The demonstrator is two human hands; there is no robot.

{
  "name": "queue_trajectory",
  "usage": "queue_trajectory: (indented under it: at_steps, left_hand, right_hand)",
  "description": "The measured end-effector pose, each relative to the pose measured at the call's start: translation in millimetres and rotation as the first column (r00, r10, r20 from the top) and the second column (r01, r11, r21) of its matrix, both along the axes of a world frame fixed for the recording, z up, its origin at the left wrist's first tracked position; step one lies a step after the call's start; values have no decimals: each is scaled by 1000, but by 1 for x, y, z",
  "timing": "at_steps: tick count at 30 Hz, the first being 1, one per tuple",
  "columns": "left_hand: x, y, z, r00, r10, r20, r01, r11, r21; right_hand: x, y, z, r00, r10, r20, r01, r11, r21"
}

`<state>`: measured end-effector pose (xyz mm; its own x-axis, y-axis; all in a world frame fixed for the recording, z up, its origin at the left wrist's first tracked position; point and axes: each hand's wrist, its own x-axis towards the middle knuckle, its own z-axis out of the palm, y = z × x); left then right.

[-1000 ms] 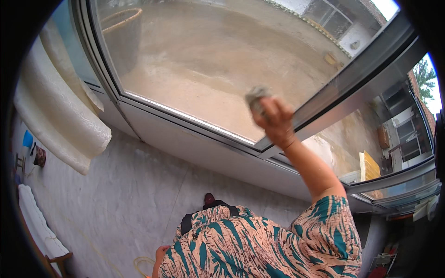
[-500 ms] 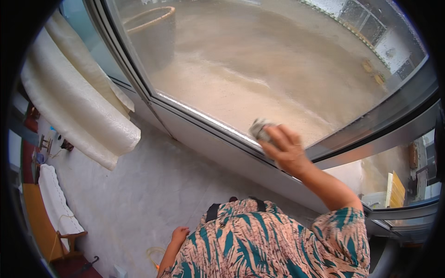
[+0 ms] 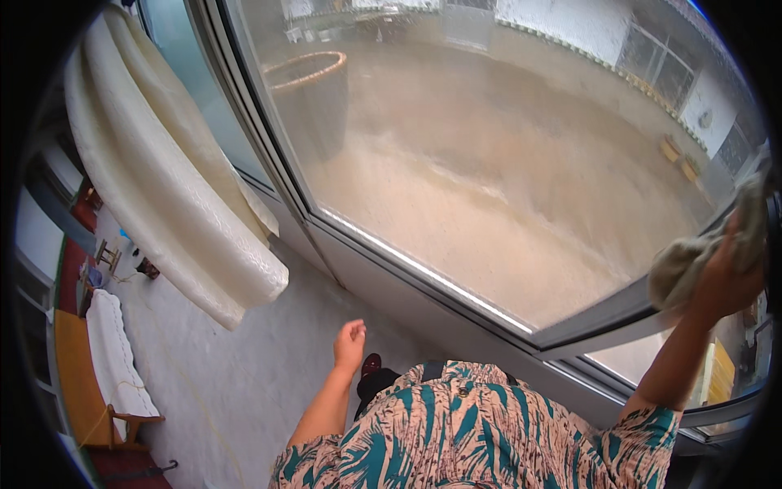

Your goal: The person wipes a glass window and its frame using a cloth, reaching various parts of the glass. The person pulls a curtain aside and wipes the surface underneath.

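The person stood close before a large window pane (image 3: 505,187), and the right hand (image 3: 729,281) was raised high to the right end of the pane, at its grey frame (image 3: 595,314). The grip of this hand was closed around a crumpled grey-green cloth (image 3: 680,265). The cloth was bunched, and its long axis ran from the lower left up to the upper right, along the edge of the frame; the loose end pointed to the left, toward the middle of the pane, and another part came out above the fingers. The cloth seemed to press on the frame, but I could not tell this for sure.

The left hand (image 3: 350,342) hung low, below the pane and well apart from it, over the pale floor (image 3: 212,375). It held nothing; the fingers were loosely curled, not closed.

To the left of the pane a rolled cream curtain (image 3: 163,187) hung slanted. Far below the pane, at the left, stood a white sofa (image 3: 114,359).
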<state>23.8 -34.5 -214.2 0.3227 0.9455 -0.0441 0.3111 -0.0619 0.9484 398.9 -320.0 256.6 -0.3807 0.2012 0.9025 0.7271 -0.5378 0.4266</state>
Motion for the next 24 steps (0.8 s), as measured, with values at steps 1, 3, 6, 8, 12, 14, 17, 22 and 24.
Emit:
queue_trajectory:
  at_steps: [1,3,6,8,12,14,17,22,24]
  left_hand:
    - [13,22,21,998,29,60,-34,997,74]
    - [12,61,61,992,78,95,-96,972,215]
    - [28,108,136,972,162,170,-213,914,346]
    - [41,134,179,960,148,239,-239,880,411]
    - [50,158,239,909,131,395,-316,835,450]
    - [57,163,257,906,139,399,-338,805,488]
    - [73,176,256,878,16,479,-315,772,552]
    - [55,171,218,892,-49,450,-226,814,535]
    - [55,178,202,881,-25,473,-264,804,534]
  right_hand:
    - [-6,1,-11,998,-51,-21,51,999,5]
    - [-31,22,-63,991,-128,-39,125,989,-74]
    - [-55,41,-123,995,-29,-93,16,990,-138]
    - [-56,51,-171,988,128,-91,-143,972,-188]
    - [-99,30,-195,978,50,-200,-159,801,-577]
    - [-102,25,-191,971,25,-237,-160,807,-569]
    - [-101,11,-162,965,-7,-261,-86,934,-346]
    - [-82,-1,-140,967,32,-252,-81,979,-185]
    - [-75,-20,-145,956,-20,-293,-17,992,-124]
